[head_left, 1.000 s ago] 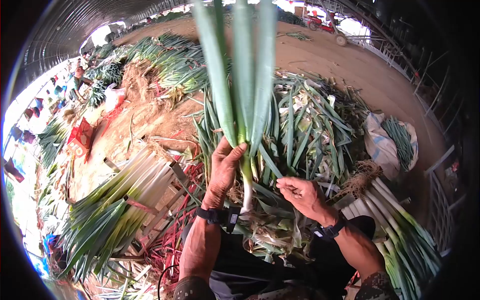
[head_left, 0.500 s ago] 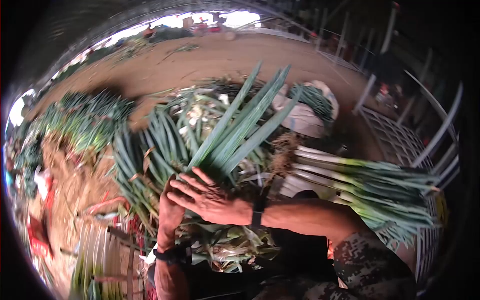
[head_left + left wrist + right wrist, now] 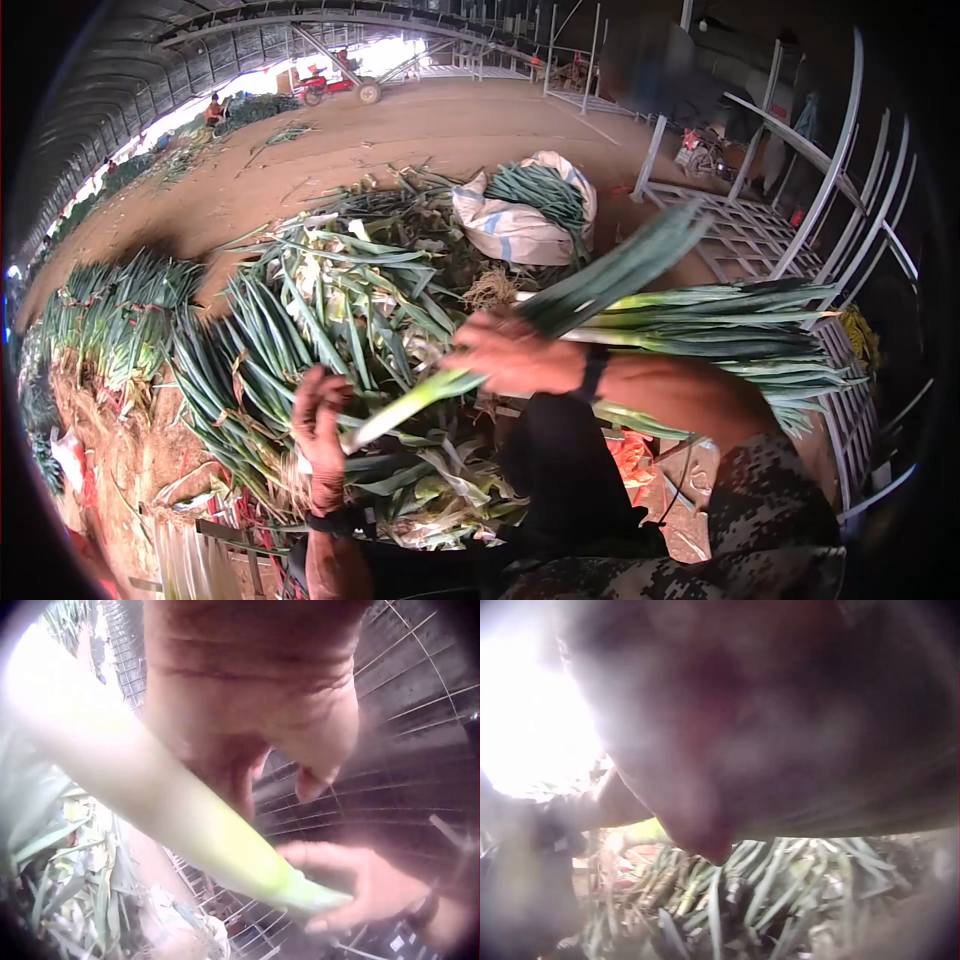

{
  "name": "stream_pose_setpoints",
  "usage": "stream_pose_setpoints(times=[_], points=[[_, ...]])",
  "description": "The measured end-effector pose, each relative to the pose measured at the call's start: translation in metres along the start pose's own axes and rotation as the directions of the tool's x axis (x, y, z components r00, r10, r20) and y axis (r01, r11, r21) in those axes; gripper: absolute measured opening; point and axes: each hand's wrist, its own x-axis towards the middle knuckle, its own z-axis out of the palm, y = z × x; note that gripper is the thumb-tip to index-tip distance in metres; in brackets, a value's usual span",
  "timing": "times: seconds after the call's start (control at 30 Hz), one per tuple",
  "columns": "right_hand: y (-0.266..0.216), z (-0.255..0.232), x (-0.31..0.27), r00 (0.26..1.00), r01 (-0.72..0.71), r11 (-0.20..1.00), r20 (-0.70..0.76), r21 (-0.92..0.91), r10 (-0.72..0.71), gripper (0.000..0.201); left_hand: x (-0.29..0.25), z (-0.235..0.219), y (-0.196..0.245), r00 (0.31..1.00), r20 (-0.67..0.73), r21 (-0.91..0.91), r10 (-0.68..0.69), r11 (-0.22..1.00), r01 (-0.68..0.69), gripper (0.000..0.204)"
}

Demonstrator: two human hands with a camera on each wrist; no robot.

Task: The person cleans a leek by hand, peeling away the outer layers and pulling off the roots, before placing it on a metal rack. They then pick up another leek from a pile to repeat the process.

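Observation:
My right hand [image 3: 520, 358] grips a single green onion [image 3: 405, 405] where its pale stalk turns into leaves. The green leaves point up and right; the white root end slants down toward my left hand [image 3: 318, 430]. That left hand is raised beside the white end, fingers loosely bent and holding nothing. In the left wrist view the stalk [image 3: 187, 810] crosses below the left palm, with the right hand [image 3: 367, 881] at its far end. Much of the right wrist view is filled by the blurred right hand [image 3: 705, 735], which hides its own grip.
Green onions [image 3: 720, 335] are stacked at right, roots inward. Unsorted ones [image 3: 245, 350] lie at left beside a heap of stripped leaves [image 3: 340, 265]. Behind stands a white sack [image 3: 510, 235] of greens. Metal racks [image 3: 740, 240] line the right side; peeled scraps [image 3: 450, 490] lie by the knees.
The onion was upright in the left hand, then both hands met at it. Now the right hand has it, tilted rightward, and the left has let go. The head view has turned right.

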Motion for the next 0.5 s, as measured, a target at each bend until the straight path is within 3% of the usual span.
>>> stream_pose_setpoints(times=[0.1,0.17,0.23,0.5], points=[[0.050,-0.050,-0.062,0.954,-0.272,0.948,0.082,-0.165,0.288,0.050,0.015,-0.021,-0.019,0.968,-0.251,-0.022,0.005,1.000,-0.011,0.030],[0.073,-0.077,-0.095,0.832,-0.497,0.847,0.175,-0.186,0.527,0.061,0.019,-0.037,-0.042,0.956,-0.287,-0.050,-0.063,0.997,0.050,0.030],[0.082,-0.107,-0.123,0.747,-0.595,0.774,0.205,-0.215,0.632,0.060,0.019,-0.035,-0.050,0.940,-0.301,-0.082,-0.160,0.986,0.142,0.031],[0.110,-0.100,-0.254,0.641,-0.685,0.669,0.197,-0.288,0.742,0.062,0.011,-0.018,-0.074,0.928,-0.152,0.175,-0.341,0.915,0.365,0.042]])
